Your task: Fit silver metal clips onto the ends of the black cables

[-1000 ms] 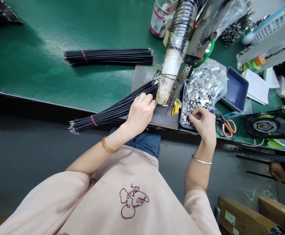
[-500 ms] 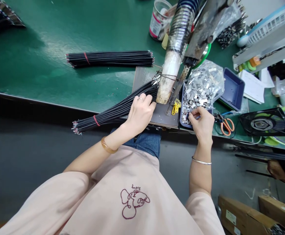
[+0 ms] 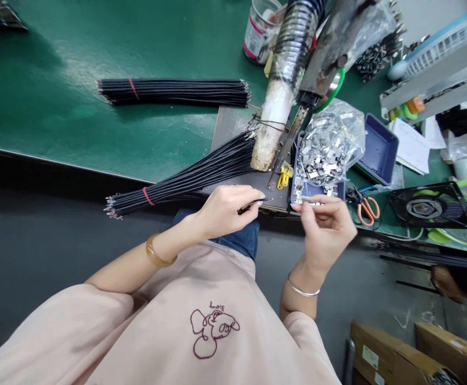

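Note:
My left hand (image 3: 230, 209) is closed in a pinch on a black cable (image 3: 266, 200), whose stripped end points right toward my other hand. My right hand (image 3: 326, 223) pinches a small metal connector piece (image 3: 306, 199), partly hidden by the fingertips. Behind my left hand lies a bundle of black cables (image 3: 181, 174), tied with a red band and fanned out at its right end. Past my right fingers stands a blue tray (image 3: 341, 190) with loose metal connector pieces, and a clear plastic bag (image 3: 340, 136) full of them rests on it.
A second cable bundle (image 3: 173, 92) lies farther back on the green table (image 3: 57, 123). A wrapped duct nozzle (image 3: 271, 123) and a metal-tipped tool (image 3: 297, 125) hang over the board. Orange-handled pliers (image 3: 367, 210), a black fan (image 3: 429, 206) and an empty-looking blue tray (image 3: 380, 144) are right.
My left hand has come off the fanned bundle toward me, now with one cable. My right hand has lifted out of the tray with a metal piece and moved closer to the cable end.

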A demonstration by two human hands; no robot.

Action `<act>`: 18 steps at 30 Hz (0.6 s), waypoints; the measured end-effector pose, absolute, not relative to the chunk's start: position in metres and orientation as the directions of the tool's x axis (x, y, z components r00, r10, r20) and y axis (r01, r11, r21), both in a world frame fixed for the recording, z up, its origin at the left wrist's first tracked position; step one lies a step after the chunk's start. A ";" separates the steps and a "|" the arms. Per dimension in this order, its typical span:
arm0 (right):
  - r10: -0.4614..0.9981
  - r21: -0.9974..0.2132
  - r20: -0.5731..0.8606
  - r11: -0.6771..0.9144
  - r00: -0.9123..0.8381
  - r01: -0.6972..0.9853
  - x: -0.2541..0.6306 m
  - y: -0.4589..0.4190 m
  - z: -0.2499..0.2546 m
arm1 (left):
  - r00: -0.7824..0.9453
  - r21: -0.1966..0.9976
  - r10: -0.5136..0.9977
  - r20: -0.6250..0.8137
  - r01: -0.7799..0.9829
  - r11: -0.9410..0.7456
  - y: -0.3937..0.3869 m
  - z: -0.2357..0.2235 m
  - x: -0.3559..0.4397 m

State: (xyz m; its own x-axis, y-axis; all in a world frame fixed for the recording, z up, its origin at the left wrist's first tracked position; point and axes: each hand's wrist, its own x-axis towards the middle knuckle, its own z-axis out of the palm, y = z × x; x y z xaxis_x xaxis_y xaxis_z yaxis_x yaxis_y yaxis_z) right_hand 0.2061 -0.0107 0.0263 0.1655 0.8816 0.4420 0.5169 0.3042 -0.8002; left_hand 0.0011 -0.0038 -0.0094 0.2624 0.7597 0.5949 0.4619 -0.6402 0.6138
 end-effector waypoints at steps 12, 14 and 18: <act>0.833 -0.692 0.553 0.468 -0.013 0.549 0.177 -0.016 -0.007 | 0.245 0.997 0.970 -0.006 -0.073 0.025 0.005 0.001 0.009; 0.807 -0.632 0.587 0.511 -0.071 0.583 0.177 -0.016 -0.007 | 0.263 0.995 0.965 -0.021 -0.092 0.046 0.006 0.001 0.010; 0.705 -0.459 0.689 0.605 -0.169 0.651 0.178 -0.015 -0.012 | 0.248 0.991 0.968 -0.028 -0.119 0.059 0.006 0.001 0.011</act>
State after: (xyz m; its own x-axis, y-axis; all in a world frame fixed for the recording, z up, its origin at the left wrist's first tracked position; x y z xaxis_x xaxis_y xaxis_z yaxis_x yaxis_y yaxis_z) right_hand 0.1776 -0.0154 -0.0118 -0.1685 0.7045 0.6894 0.6506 0.6049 -0.4592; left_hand 0.0112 0.0060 0.0012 0.2476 0.9685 -0.0277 -0.1190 0.0588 0.9912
